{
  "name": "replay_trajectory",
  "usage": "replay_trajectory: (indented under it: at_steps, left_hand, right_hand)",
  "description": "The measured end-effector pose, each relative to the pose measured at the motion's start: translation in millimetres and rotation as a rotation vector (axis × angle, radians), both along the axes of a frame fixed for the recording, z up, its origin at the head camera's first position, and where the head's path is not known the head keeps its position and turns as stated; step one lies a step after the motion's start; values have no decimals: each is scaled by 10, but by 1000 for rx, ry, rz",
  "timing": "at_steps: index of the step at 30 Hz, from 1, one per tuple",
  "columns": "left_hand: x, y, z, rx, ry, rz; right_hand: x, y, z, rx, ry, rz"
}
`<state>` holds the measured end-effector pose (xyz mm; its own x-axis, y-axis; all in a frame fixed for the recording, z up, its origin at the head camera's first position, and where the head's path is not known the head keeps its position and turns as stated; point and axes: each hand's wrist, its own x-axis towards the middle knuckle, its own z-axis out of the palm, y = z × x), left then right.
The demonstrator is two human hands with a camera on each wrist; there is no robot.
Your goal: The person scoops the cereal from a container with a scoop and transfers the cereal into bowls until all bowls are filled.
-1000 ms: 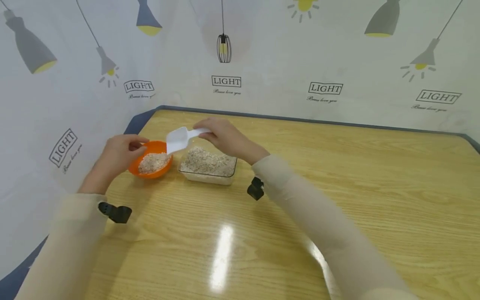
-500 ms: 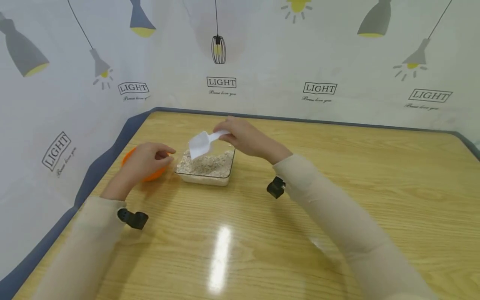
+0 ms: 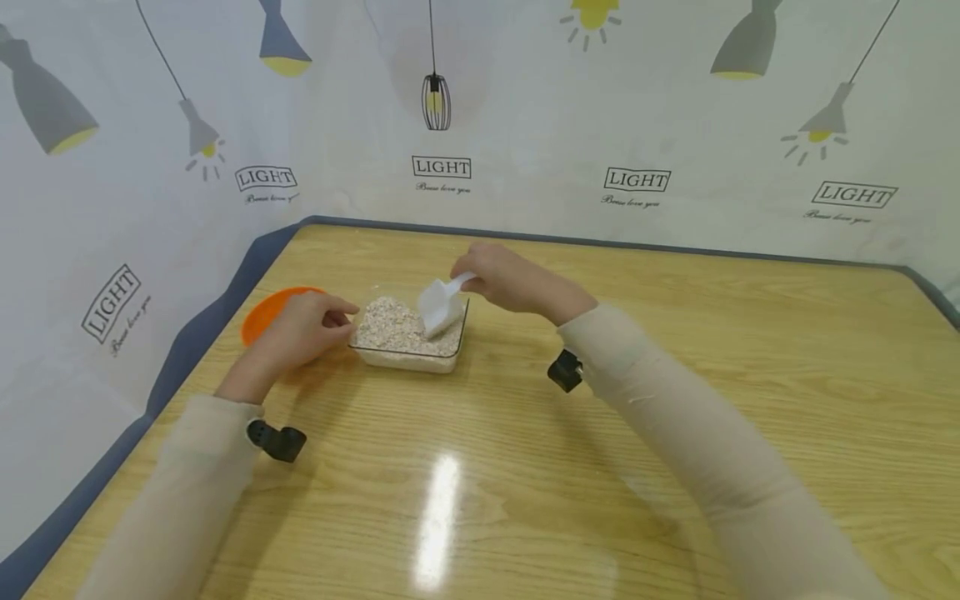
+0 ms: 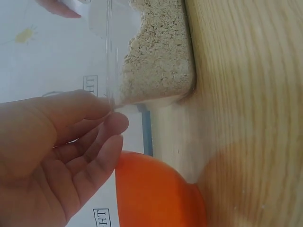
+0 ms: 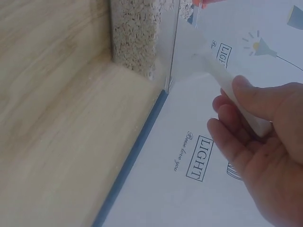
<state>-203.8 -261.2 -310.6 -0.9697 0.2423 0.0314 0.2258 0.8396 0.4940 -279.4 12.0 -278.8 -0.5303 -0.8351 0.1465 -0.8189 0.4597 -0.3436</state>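
Right hand [image 3: 501,277] grips scoop [image 3: 441,307], tip hidden in flakes [image 3: 388,327]; left hand [image 3: 303,330] pinches rim of container [image 3: 408,361], partly hiding orange bowl [image 3: 264,317].

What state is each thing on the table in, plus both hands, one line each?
Box: upright, open on top, partly filled.
Oats: loose, heaped unevenly in the box.
Scoop: tilted, its front end down against the oats.
Right hand: gripping the scoop by its handle.
Left hand: thumb and finger pinching the box's rim.
Bowl: upright, partly hidden by the left hand; contents not visible.
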Motion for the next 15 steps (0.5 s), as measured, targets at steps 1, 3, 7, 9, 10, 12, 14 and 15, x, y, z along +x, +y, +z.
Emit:
replay_trajectory:
  at_steps: [1,3,7,9,10,12,14,15]
  left_hand:
    - [-2,-2,-3,-1,-1,1]
    - [-6,-2,-9,-1,-5,2]
    - [-12,-4,-17,-13,-11,9]
    - [-10,-3,-17,-18,-12,12]
    - [-9,-1,-16,-19,-12,12]
    - [-4,4,-10,-15,-13,8]
    - [1,10,0,-14,-12,3]
    - [3,13,4,-12,-13,0]
  right_hand:
    - [-3,0,6,13,-1,0]
    - [-6,-4,13,36,-8,-4]
    - [-17,-34,-5,69,-7,-14]
    - [-22,-56,-18,81,-13,-17]
    - [-25,-67,-24,88,-16,-20]
    - [-31,-90,-31,103,-28,-26]
    - [-40,-114,-39,120,-36,-37]
    - [-45,-124,-43,128,-38,-43]
